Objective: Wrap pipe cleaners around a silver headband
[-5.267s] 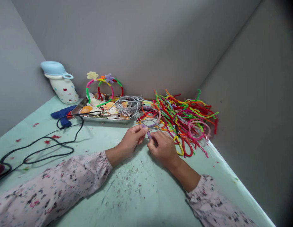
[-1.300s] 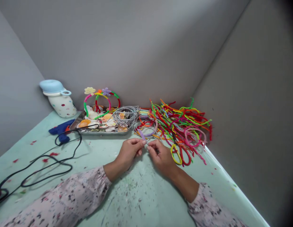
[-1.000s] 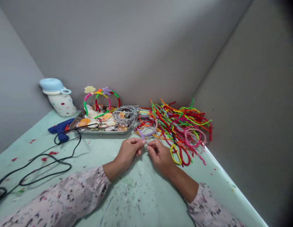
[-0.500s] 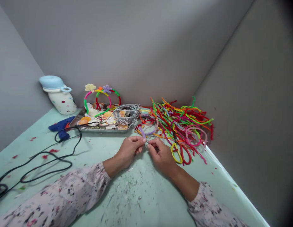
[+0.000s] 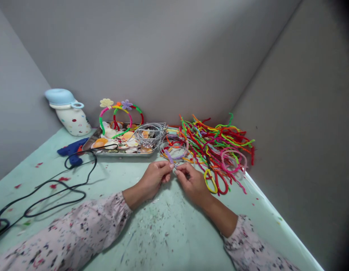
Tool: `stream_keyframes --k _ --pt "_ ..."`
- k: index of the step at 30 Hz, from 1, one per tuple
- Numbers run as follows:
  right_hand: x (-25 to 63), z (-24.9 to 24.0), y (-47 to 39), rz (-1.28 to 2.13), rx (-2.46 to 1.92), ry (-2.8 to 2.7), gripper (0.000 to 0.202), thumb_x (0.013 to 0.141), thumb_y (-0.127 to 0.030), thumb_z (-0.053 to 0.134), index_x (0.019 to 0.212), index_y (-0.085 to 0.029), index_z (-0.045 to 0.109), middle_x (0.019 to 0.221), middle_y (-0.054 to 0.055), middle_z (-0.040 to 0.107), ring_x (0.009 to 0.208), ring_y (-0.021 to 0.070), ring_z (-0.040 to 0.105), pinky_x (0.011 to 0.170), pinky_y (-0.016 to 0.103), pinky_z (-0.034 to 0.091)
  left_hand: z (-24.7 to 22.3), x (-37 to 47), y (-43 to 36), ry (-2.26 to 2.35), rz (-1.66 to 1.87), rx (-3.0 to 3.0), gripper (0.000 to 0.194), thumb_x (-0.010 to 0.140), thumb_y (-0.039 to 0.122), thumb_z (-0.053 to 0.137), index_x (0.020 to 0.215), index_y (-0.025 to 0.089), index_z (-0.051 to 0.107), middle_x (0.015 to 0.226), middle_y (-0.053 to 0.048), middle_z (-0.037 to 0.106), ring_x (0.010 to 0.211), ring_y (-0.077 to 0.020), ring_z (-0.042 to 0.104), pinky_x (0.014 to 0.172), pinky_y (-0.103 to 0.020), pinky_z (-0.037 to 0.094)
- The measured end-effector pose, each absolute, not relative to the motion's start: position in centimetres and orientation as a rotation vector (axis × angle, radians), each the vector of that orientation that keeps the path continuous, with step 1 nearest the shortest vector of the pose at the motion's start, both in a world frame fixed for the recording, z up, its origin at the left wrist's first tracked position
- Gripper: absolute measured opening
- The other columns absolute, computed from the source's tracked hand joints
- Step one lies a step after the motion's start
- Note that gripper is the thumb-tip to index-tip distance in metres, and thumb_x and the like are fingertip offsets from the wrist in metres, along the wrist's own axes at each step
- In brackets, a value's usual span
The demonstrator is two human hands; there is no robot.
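My left hand (image 5: 155,177) pinches the near end of a short fuzzy purple pipe cleaner (image 5: 168,155) between thumb and forefinger. Close beside it, my right hand (image 5: 193,183) is closed in a pinch on a thin grey wire (image 5: 175,168) that runs between the fingertips. Whether this wire belongs to the wire hoop behind my fingers I cannot tell. That hoop (image 5: 188,150) lies among loops partly wrapped in purple and pink. Scissors with one yellow and one red handle (image 5: 221,183) lie right of my right hand, blades hidden under pipe cleaners.
Many-coloured pipe cleaners (image 5: 216,139) are heaped at the back right. A metal tray (image 5: 126,154) holds shells, a coil of grey wire (image 5: 152,133) and two flowered hoops (image 5: 116,113). Left are a blue glue gun (image 5: 73,148), its black cord (image 5: 57,201) and a bottle (image 5: 74,120).
Both hands keep their pinch in nearly the same place. The purple pipe cleaner's upper end has tipped slightly left, and the whole view has shifted a little.
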State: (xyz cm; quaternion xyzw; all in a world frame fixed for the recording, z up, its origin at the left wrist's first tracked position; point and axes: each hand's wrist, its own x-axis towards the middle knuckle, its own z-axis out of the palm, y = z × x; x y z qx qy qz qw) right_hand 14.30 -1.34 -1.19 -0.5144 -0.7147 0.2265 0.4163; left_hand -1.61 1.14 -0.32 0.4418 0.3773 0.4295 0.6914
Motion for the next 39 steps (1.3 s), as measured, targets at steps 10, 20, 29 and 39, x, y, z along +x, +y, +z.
stream_keyframes --k 10,20,29,39 --pt "14.28 -1.13 -1.35 0.512 -1.271 -1.8 0.012 0.089 -0.028 0.055 0.09 -0.021 0.064 0.082 0.002 0.069 0.076 0.0168 0.062 0.072 0.028 0.047 -0.52 -1.51 0.99 0.835 0.992 1.043 0.032 0.076 0.042 0.069 0.067 0.014 0.056 0.048 0.004 0.047 0.043 -0.0053 0.036 0.044 -0.02 0.023" --pt "14.21 -1.02 -1.36 0.537 -1.3 -1.792 0.014 0.088 -0.03 0.055 0.085 -0.022 0.066 0.081 0.002 0.069 0.075 0.0173 0.061 0.07 0.028 0.047 -0.68 -1.52 0.98 0.819 1.007 1.056 0.034 0.075 0.044 0.068 0.066 0.015 0.054 0.052 0.004 0.046 0.045 -0.006 0.037 0.045 -0.021 0.024" --pt "14.08 -0.96 -1.4 0.664 -1.222 -1.75 0.015 0.089 -0.03 0.055 0.093 -0.021 0.066 0.081 0.001 0.069 0.073 0.0154 0.062 0.069 0.026 0.047 -0.68 -1.37 1.09 0.758 1.002 1.037 0.031 0.077 0.042 0.067 0.072 0.015 0.054 0.056 0.004 0.045 0.047 -0.006 0.035 0.046 -0.021 0.023" --pt "14.38 -1.57 -1.05 0.723 -1.217 -1.716 0.017 0.089 -0.033 0.055 0.096 -0.02 0.065 0.071 -0.001 0.062 0.063 0.0138 0.057 0.063 0.026 0.046 -0.6 -1.26 0.93 0.737 1.05 0.985 0.032 0.082 0.044 0.063 0.071 0.015 0.051 0.058 0.004 0.046 0.047 -0.0058 0.039 0.045 -0.02 0.027"
